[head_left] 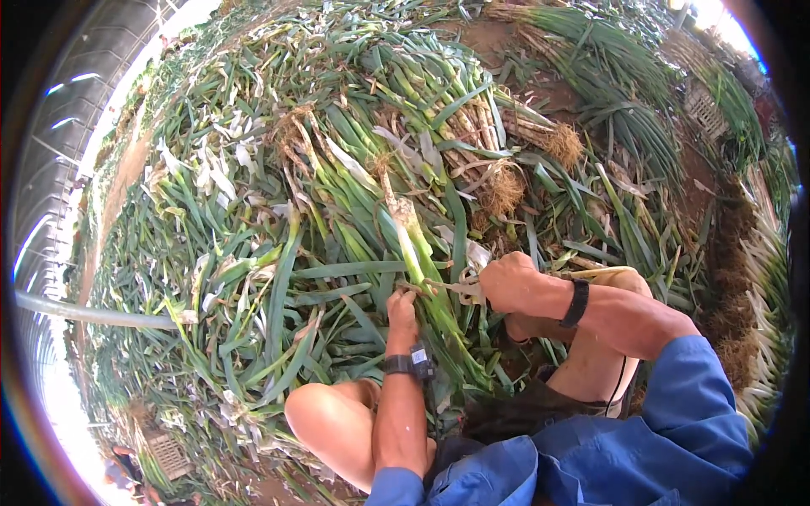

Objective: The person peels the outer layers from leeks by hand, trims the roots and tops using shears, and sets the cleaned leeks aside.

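A leek (412, 240) with a pale shaft and a dry root end stands slanted in front of me, roots pointing away and green leaves trailing toward my lap. My left hand (402, 310) is closed round its leafy part. To the right, my right hand (510, 282) is a closed fist, gripping a pale, thin strip of outer leaf (460, 289) that stretches across to the leek just above my left fingers. A whitish scrap of peel hangs beside the fist. The inside of the right fist is hidden.
Beyond my hands lie leek bundles (472, 118) with brown roots. Loose leaves (194, 228) cover the ground to the left, where a grey pipe (101, 312) juts in. Trimmed leeks (764, 312) are lined up at the far right. Crates (704, 110) stand farther off.
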`<move>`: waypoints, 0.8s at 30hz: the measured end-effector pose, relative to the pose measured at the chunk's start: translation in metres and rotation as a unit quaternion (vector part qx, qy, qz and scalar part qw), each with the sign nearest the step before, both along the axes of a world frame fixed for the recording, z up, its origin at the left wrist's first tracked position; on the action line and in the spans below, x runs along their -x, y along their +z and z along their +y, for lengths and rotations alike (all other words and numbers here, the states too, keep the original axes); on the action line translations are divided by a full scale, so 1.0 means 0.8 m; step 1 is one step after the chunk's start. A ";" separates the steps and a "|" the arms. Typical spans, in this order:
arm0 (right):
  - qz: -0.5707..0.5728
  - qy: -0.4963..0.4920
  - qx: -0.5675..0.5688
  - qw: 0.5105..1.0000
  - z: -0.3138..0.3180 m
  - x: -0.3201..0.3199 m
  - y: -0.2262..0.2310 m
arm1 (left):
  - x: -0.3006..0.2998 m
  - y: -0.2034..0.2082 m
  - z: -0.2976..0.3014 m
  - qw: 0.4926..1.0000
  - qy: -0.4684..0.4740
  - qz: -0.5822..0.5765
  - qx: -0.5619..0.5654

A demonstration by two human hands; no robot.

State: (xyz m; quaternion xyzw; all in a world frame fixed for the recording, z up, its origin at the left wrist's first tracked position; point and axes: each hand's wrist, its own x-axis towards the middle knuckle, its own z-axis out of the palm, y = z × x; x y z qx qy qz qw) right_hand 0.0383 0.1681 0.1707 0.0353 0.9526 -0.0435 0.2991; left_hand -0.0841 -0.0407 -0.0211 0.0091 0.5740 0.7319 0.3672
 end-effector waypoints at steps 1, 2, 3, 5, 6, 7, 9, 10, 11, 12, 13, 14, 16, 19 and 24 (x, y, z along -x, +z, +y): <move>0.007 -0.010 -0.002 1.000 0.006 -0.002 -0.004 | -0.005 0.007 0.012 0.999 0.006 -0.043 -0.019; 0.006 -0.013 -0.005 1.000 0.010 -0.003 -0.001 | -0.009 0.014 0.018 0.996 0.015 -0.083 -0.036; -0.004 -0.022 0.002 1.000 0.013 -0.004 0.003 | -0.010 0.022 0.024 0.996 0.012 -0.083 -0.038; -0.007 -0.024 0.012 1.000 0.015 0.000 0.001 | -0.006 0.032 0.020 0.993 0.022 -0.103 -0.045; 0.067 -0.069 0.006 0.995 0.023 0.001 -0.013 | -0.002 0.037 0.020 0.994 0.024 -0.099 -0.046; 0.140 -0.113 -0.001 0.984 0.029 0.000 -0.023 | -0.001 0.038 0.017 0.994 0.029 -0.091 -0.048; 0.167 -0.143 0.020 0.975 0.055 0.007 -0.032 | -0.001 0.043 0.020 0.995 0.030 -0.079 -0.055; 0.193 -0.169 0.045 0.966 0.067 0.011 -0.033 | -0.005 0.045 0.022 0.995 0.036 -0.070 -0.065; 0.226 -0.151 0.047 0.961 0.077 0.009 -0.034 | -0.009 0.048 0.025 0.994 0.041 -0.061 -0.075; 0.232 -0.149 0.044 0.960 0.079 0.009 -0.038 | -0.011 0.050 0.028 0.994 0.041 -0.056 -0.080; 0.265 -0.215 0.098 0.935 0.073 0.008 -0.031 | -0.013 0.049 0.027 0.998 0.053 0.033 -0.005; 0.294 -0.280 0.153 0.901 0.069 0.010 -0.025 | -0.017 0.046 0.025 0.988 0.066 0.122 0.072; 0.329 -0.280 0.196 0.880 0.077 0.016 -0.008 | -0.035 0.044 0.032 0.991 0.093 0.092 0.024; 0.307 -0.364 0.327 0.816 0.087 0.025 0.033 | -0.057 0.039 0.035 0.993 0.116 0.017 -0.005; 0.249 -0.393 0.324 0.824 0.093 0.038 -0.013 | -0.036 0.026 -0.003 0.983 0.147 -0.077 -0.079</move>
